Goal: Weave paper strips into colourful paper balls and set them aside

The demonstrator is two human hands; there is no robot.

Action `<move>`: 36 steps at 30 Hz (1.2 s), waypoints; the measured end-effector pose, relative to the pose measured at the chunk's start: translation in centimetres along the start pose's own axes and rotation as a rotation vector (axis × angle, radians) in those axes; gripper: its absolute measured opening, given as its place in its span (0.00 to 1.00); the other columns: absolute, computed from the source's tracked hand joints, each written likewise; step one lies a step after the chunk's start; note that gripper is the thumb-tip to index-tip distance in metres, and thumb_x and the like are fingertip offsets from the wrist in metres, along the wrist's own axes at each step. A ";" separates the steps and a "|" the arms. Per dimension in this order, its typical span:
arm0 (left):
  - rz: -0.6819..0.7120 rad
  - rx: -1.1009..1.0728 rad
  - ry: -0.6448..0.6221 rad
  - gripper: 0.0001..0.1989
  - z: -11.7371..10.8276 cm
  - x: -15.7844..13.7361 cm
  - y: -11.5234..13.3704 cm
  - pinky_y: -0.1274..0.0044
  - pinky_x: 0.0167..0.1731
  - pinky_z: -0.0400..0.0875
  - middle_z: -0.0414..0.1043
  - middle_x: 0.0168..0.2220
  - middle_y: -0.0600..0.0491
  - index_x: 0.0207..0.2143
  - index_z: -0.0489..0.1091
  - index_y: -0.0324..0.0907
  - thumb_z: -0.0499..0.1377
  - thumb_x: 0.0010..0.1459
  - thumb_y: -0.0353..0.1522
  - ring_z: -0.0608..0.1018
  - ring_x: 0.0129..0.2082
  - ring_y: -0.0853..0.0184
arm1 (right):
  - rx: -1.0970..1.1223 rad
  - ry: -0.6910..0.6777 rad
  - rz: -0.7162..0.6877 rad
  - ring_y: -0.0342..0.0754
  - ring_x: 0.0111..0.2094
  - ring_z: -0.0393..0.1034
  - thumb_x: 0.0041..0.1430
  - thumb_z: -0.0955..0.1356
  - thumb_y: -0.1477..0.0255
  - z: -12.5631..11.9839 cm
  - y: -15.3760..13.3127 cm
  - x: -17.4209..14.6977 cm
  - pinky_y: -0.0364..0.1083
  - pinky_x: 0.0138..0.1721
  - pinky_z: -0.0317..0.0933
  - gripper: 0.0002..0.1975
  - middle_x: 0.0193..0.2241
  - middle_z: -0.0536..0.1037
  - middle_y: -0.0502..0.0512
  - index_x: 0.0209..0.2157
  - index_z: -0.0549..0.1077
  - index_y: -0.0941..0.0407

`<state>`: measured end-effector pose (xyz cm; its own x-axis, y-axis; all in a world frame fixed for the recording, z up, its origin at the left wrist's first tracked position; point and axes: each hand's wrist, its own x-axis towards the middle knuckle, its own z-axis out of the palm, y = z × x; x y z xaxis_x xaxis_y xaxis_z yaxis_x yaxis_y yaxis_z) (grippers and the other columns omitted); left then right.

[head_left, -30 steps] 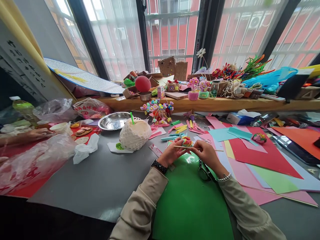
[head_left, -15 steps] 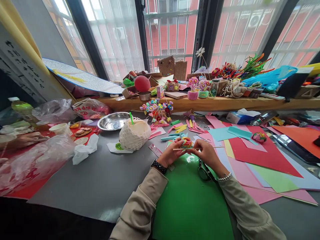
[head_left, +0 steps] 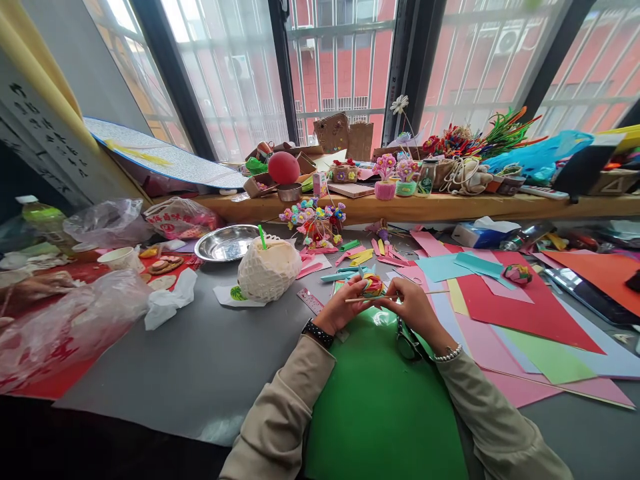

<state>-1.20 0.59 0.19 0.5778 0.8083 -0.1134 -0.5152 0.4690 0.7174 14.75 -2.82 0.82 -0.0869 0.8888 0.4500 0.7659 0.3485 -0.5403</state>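
My left hand (head_left: 341,305) is closed round a small multicoloured folded-paper ball (head_left: 373,285) in red, yellow and green. A thin wooden stick (head_left: 436,292) lies crosswise just under the ball. Pinched fingers of my right hand (head_left: 411,305) hold this stick, and its left end reaches across to my left fingers. Whether the right fingertips also touch the ball is hidden. Both hands are above the far end of a green sheet (head_left: 380,413). A pair of dark glasses (head_left: 409,345) lies below my right hand.
Coloured paper sheets (head_left: 515,307) and a similar paper ball (head_left: 517,274) lie to the right. Left are a netted coconut (head_left: 267,270) with a green straw, a metal plate (head_left: 210,248) and plastic bags (head_left: 95,313). Another person's hand (head_left: 43,287) is at far left.
My hands, the paper ball and the stick look almost the same. At far left, the other person's hand has drawn back slightly to the left.
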 end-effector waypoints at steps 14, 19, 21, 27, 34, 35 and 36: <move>0.002 0.009 0.002 0.10 0.3 -0.1 0.1 0.78 0.35 0.68 0.70 0.38 0.51 0.36 0.65 0.39 0.58 0.49 0.28 0.74 0.34 0.70 | -0.010 0.006 -0.007 0.44 0.23 0.59 0.47 0.62 0.51 0.1 0.0 0.0 0.42 0.23 0.49 0.21 0.20 0.68 0.52 0.18 0.60 0.56; 0.017 0.018 -0.020 0.10 0.1 -0.1 0.0 0.78 0.34 0.68 0.70 0.38 0.51 0.36 0.65 0.40 0.58 0.49 0.28 0.74 0.34 0.70 | -0.032 0.014 -0.004 0.44 0.22 0.58 0.48 0.62 0.52 0.2 0.0 0.0 0.42 0.23 0.49 0.21 0.19 0.68 0.52 0.18 0.59 0.56; 0.031 0.039 -0.022 0.10 0.1 -0.1 0.0 0.79 0.34 0.68 0.71 0.37 0.51 0.37 0.66 0.39 0.58 0.50 0.29 0.74 0.33 0.70 | -0.040 0.003 -0.016 0.44 0.22 0.58 0.48 0.62 0.53 0.2 0.0 0.0 0.42 0.23 0.49 0.20 0.19 0.68 0.51 0.19 0.59 0.56; 0.109 0.019 0.147 0.10 0.2 0.2 0.2 0.82 0.31 0.69 0.72 0.33 0.51 0.35 0.68 0.37 0.55 0.52 0.34 0.74 0.29 0.73 | -0.025 0.045 -0.066 0.45 0.25 0.60 0.50 0.63 0.56 -0.1 0.0 0.1 0.44 0.26 0.54 0.17 0.21 0.67 0.52 0.23 0.62 0.56; 0.109 0.097 0.118 0.11 0.0 0.3 -0.1 0.81 0.27 0.70 0.72 0.32 0.52 0.36 0.65 0.39 0.56 0.52 0.35 0.75 0.27 0.72 | 0.085 0.070 -0.046 0.48 0.31 0.64 0.49 0.65 0.60 -0.4 0.1 0.0 0.46 0.34 0.59 0.22 0.29 0.69 0.54 0.43 0.64 0.57; 0.100 0.112 0.097 0.11 0.1 0.3 -0.1 0.81 0.27 0.71 0.72 0.32 0.52 0.37 0.64 0.39 0.56 0.52 0.35 0.75 0.27 0.72 | 0.091 0.057 -0.059 0.48 0.33 0.64 0.49 0.65 0.61 -0.4 0.2 0.0 0.46 0.35 0.59 0.22 0.31 0.69 0.54 0.45 0.64 0.57; 0.092 0.123 0.080 0.11 0.1 0.4 -0.2 0.81 0.27 0.71 0.72 0.32 0.52 0.38 0.64 0.39 0.56 0.52 0.35 0.75 0.27 0.72 | 0.096 0.039 -0.072 0.48 0.34 0.64 0.49 0.65 0.62 -0.4 0.2 0.0 0.47 0.36 0.59 0.23 0.33 0.69 0.55 0.46 0.64 0.56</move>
<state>-0.85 0.76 0.05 0.4771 0.8738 -0.0940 -0.4791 0.3482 0.8057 15.14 -2.85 0.98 -0.1131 0.8487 0.5167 0.6938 0.4397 -0.5703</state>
